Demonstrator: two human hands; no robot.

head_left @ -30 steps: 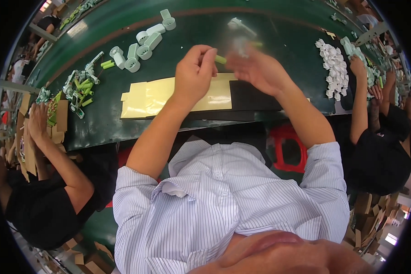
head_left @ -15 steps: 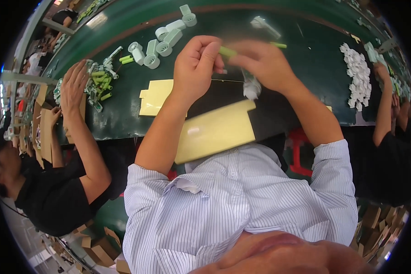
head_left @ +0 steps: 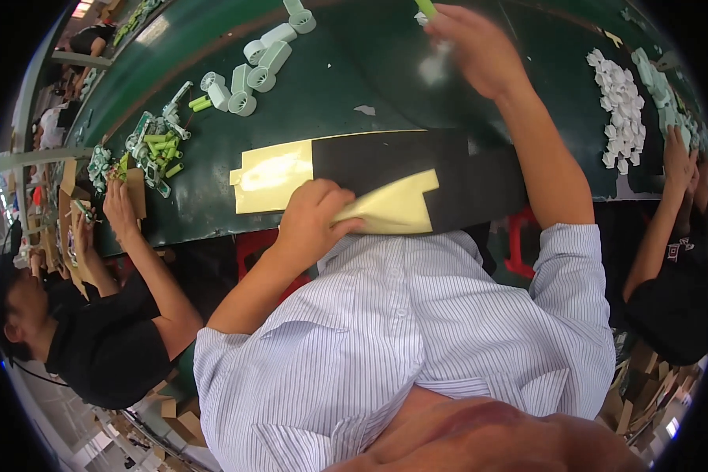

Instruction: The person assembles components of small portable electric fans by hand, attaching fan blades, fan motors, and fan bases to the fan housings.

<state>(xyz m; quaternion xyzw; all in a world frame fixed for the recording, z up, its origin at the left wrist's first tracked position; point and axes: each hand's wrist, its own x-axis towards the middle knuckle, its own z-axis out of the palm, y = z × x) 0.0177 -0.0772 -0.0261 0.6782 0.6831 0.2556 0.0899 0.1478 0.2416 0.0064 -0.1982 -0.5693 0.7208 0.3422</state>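
My left hand (head_left: 316,219) is closed on the left end of a yellow sheet (head_left: 397,206) with a small tab at its far right corner. The sheet buckles under my fingers and lies partly over a black mat (head_left: 393,161). My right hand (head_left: 480,49) is raised at the far side of the table. Its fingers are closed on a lime-green cylinder (head_left: 425,8), which looks like a battery cell and is cut off by the top edge. Just below that hand is a blurred whitish thing (head_left: 435,67) that I cannot make out.
A second yellow sheet (head_left: 274,179) lies left of the mat. Pale green round-ended housings (head_left: 262,72) stand far left, near lime-green cylinders (head_left: 163,148) and circuit parts. A heap of white plastic pieces (head_left: 620,110) lies right. Co-workers' arms (head_left: 145,248) reach in from both sides.
My hands have parted: the left came down onto the yellow sheet, while the right moved away and up with the lime-green cylinder. The yellow sheet is now bent.
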